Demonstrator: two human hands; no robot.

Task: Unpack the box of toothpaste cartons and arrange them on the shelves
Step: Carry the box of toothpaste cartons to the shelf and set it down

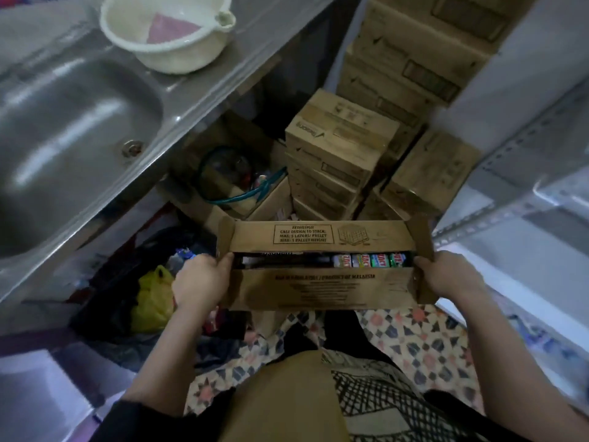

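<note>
**Both hands on the open box**

My left hand [199, 282] grips the left end of the cardboard box [322, 290], fingers curled over the top edge by the side flap. My right hand [446, 277] holds the right end the same way, fingers wrapped round the edge. I carry the box in front of me, level, above my lap and clear of the floor.

The long top flaps stand open, one toward me and one away, with black print on both. In the gap between them, toward the right end, a row of toothpaste cartons [369, 260] shows green, red and white ends. The left part of the gap is dark and I cannot tell what lies there.

Just beyond the box stands a stack of closed cartons [338, 148], with a taller stack [411, 59] behind it against the wall. To their left an open box holds a coil of green hose [242, 189]. Below my left hand lies a dark bag with a yellow plastic bag [153, 298] on it.

On my left runs a steel sink [63, 138], and a cream plastic bowl [165, 33] sits on its drainboard. On my right are grey metal shelves [526, 173]. The floor under me has patterned tiles [424, 339].
</note>
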